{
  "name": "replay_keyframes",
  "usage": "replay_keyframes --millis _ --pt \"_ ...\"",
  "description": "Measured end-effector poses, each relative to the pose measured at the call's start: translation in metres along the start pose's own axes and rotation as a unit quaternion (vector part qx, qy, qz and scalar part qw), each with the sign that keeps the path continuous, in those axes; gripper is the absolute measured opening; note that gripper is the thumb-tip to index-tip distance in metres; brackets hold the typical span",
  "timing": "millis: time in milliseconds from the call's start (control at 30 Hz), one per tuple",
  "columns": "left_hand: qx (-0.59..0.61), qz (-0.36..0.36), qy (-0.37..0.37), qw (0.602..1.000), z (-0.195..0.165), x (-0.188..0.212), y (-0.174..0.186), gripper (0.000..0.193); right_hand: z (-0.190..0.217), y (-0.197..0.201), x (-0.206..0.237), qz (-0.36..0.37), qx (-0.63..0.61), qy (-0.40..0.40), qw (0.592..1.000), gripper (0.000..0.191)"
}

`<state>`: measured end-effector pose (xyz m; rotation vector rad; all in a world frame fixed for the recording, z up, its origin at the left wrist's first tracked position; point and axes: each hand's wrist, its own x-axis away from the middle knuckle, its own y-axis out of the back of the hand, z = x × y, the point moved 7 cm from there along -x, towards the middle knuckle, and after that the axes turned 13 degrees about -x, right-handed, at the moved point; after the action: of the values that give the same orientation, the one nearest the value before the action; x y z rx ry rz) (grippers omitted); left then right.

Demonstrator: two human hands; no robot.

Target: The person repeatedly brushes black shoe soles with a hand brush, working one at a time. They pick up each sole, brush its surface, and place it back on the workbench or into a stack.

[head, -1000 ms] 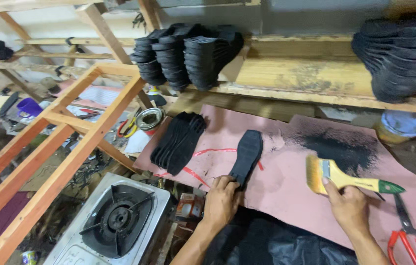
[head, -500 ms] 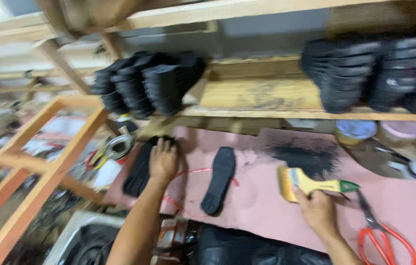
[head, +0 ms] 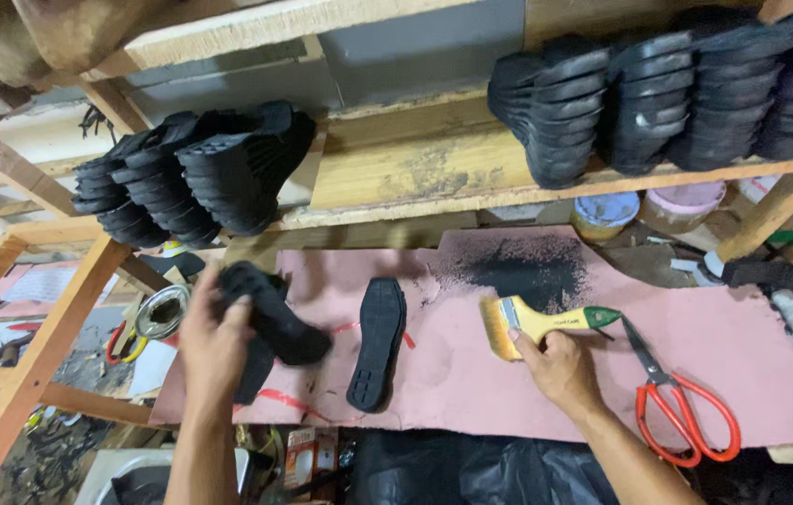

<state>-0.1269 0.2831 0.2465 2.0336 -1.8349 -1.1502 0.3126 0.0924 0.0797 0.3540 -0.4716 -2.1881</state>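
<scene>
Pink sheeting (head: 696, 337) covers the counter, stained black near its middle, and above it a wooden shelf (head: 434, 178) carries stacks of black rubber soles (head: 200, 168), with more stacks (head: 658, 93) further right. On the pink surface one loose sole (head: 378, 344) lies flat, tread up, between the two hands and touching neither. The left hand (head: 214, 341) is closed around a black sole (head: 275, 313) lifted from a small pile (head: 254, 369) at the left end of the sheet; the held sole sticks out to the right of the fingers, tilted, just above that pile. The right hand (head: 560, 369) is clamped on the handle of a paintbrush (head: 532, 323) whose yellowish bristles rest on or just over the sheet, beside the black stain. Red-handled scissors (head: 682, 402) lie just right of that hand, with small tubs (head: 607, 213) behind. As a judgement, the held sole is gripped near one end only, so it could slip down onto the pile and knock it off the counter edge; a wet brush left resting could also mark the sheet, or smear the loose sole if it is swept left carelessly.
</scene>
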Motion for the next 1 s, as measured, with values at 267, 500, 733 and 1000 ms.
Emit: replay_keyframes --millis 267,500,733,1000 --pt "0.355 0.006 0.402 0.844 0.041 0.207 -0.103 0.051 -0.007 0.0 -0.003 0.007 0.013 -0.015 1.0 0.057" --pt "0.39 0.168 0.449 0.786 0.076 0.333 -0.189 0.04 0.008 -0.008 0.015 0.067 0.017 -0.073 0.995 0.052" --pt "0.412 0.195 0.402 0.794 0.068 0.349 -0.206 0.047 0.052 -0.068 0.069 0.342 0.154 0.129 0.918 0.038" --pt "0.488 0.2 0.431 0.732 0.034 0.347 -0.198 0.047 0.058 0.004 0.008 0.068 0.079 0.181 0.978 0.047"
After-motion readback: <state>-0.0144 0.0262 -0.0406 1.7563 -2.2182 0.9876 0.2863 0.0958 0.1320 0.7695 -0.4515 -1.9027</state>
